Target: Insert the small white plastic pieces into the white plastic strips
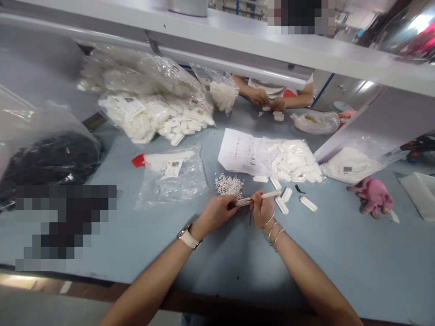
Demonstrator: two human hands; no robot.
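Note:
My left hand (219,210) is closed on one end of a slim white plastic piece (243,202) with a row of small marks or slots. My right hand (263,212) grips a white pen-like tool (273,194), whose dark tip meets the plastic piece. A thin brown strip hangs below the right fingers; what it is I cannot make out. Just beyond the left fingers lies a heap of tiny white parts (229,184). Several white plastic housings (282,205) are scattered to the right of my right hand.
A printed sheet (239,151) lies partly under a bag of white pieces (295,160). Flat plastic bag (173,181) and stuffed bags (156,113) sit left. A pink glove (375,197) is at right. A shelf (238,34) crosses overhead. Across the table, a co-worker's hands (268,99) handle small pieces.

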